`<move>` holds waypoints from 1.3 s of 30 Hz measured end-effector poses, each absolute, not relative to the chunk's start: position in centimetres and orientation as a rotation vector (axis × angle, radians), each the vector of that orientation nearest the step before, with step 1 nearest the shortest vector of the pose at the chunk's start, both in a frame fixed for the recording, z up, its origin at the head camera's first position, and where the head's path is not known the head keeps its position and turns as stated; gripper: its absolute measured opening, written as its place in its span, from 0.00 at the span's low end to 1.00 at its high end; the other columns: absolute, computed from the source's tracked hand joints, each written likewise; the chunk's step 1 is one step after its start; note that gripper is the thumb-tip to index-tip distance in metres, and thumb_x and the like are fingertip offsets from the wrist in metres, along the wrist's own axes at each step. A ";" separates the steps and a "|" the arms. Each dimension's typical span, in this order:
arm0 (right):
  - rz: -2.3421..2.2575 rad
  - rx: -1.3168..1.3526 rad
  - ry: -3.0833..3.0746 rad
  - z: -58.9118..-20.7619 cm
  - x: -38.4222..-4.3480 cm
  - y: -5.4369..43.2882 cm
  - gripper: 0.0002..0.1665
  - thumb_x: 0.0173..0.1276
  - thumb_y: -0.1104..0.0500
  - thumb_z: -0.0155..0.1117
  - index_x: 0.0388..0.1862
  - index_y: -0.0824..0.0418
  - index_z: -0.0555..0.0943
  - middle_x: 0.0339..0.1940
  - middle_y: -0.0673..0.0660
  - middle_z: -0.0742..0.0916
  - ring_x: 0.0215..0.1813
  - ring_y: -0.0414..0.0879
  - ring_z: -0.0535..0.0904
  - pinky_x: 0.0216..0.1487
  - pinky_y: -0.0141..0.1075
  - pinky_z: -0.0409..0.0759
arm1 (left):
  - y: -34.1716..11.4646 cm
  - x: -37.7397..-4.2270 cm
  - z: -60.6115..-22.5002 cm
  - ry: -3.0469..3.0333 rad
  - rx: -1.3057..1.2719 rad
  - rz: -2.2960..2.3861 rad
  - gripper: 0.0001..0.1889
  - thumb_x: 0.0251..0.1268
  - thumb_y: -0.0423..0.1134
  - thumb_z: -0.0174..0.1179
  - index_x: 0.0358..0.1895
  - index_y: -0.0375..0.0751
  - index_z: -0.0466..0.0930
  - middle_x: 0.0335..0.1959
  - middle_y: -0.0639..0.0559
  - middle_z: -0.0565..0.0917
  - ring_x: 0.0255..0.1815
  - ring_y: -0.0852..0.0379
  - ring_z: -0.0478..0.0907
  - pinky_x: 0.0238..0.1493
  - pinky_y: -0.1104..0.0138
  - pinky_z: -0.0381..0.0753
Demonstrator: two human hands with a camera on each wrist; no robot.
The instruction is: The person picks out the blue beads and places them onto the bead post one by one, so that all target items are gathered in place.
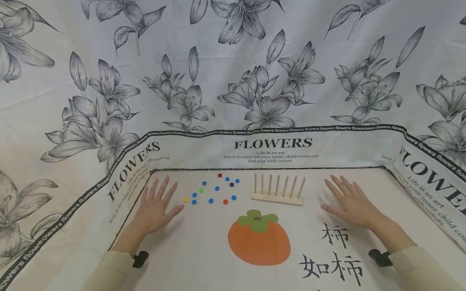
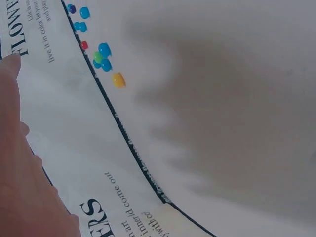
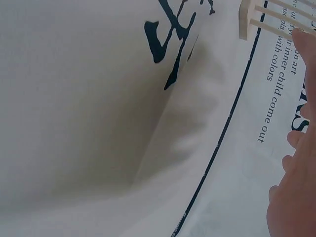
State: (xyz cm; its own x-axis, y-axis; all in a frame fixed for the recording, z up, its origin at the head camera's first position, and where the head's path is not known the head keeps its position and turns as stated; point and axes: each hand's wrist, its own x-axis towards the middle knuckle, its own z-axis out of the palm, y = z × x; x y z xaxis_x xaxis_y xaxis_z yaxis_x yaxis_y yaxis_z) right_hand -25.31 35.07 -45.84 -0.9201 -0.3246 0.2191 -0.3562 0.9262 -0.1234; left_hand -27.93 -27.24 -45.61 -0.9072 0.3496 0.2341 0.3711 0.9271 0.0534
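My left hand (image 1: 157, 208) is spread with straight fingers at the left side of the table, holding nothing. Just right of its thumb lies a yellow bead (image 1: 185, 200), apart from the hand. Several more small beads are scattered beyond it, among them a green bead (image 1: 201, 190), a blue bead (image 1: 217, 188), a red bead (image 1: 220, 175) and a dark purple bead (image 1: 231, 184). A wooden peg rack (image 1: 276, 198) with several bare upright pegs stands right of the beads. To the right of the rack, my right hand (image 1: 354, 206) is also spread and holds nothing.
The pale tabletop cloth (image 1: 189, 250) bears a printed orange persimmon (image 1: 259, 242) and black characters (image 1: 331, 266). A flower-patterned curtain (image 1: 269, 85) rises behind the table and along both sides. Dark wrist mounts sit at both cuffs.
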 end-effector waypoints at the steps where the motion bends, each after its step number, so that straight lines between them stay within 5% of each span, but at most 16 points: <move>1: 0.249 0.518 -2.889 -45.9 -25.3 34.8 0.52 0.76 0.36 0.57 0.83 0.66 0.52 0.83 0.70 0.53 0.82 0.71 0.42 0.78 0.59 0.25 | -27.1 -27.9 -45.7 -2.860 -0.546 -0.164 0.44 0.74 0.69 0.46 0.83 0.49 0.50 0.85 0.44 0.39 0.84 0.35 0.32 0.77 0.35 0.34; 15: 0.467 0.532 -2.891 -47.5 -25.2 31.7 0.53 0.70 0.41 0.67 0.81 0.67 0.56 0.79 0.73 0.61 0.75 0.74 0.58 0.70 0.70 0.59 | -25.6 -27.9 -47.8 -2.822 -0.550 -0.514 0.48 0.67 0.66 0.61 0.83 0.50 0.52 0.84 0.42 0.50 0.81 0.33 0.47 0.73 0.32 0.51; 24: 0.710 0.518 -2.921 -47.9 -26.3 30.7 0.51 0.71 0.46 0.68 0.79 0.71 0.56 0.77 0.76 0.62 0.75 0.75 0.57 0.71 0.69 0.58 | -24.3 -28.5 -48.0 -2.860 -0.467 -0.890 0.42 0.63 0.48 0.73 0.77 0.40 0.63 0.75 0.41 0.66 0.76 0.38 0.62 0.73 0.42 0.63; 30: 0.824 0.465 -2.965 -48.0 -27.0 30.0 0.51 0.72 0.46 0.68 0.79 0.72 0.55 0.76 0.78 0.63 0.75 0.76 0.57 0.71 0.70 0.57 | -23.3 -29.1 -48.2 -2.914 -0.342 -0.971 0.42 0.62 0.44 0.74 0.76 0.38 0.63 0.70 0.40 0.72 0.65 0.43 0.74 0.64 0.48 0.76; 39: 0.956 0.401 -2.969 -48.2 -27.5 28.9 0.48 0.72 0.51 0.68 0.76 0.76 0.58 0.70 0.77 0.72 0.66 0.73 0.72 0.62 0.64 0.74 | -22.7 -29.9 -49.0 -2.936 -0.207 -1.061 0.36 0.63 0.41 0.73 0.72 0.35 0.68 0.60 0.42 0.78 0.54 0.48 0.77 0.55 0.53 0.80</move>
State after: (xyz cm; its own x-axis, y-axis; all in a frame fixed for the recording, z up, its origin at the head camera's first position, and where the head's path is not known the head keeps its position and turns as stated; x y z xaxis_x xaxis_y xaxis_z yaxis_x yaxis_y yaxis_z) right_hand -27.54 28.94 -48.19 -0.9674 -0.2420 0.0742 -0.2398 0.7828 -0.5742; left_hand -29.92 -22.72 -49.00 -0.9912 0.1195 0.0571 0.1284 0.7614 0.6354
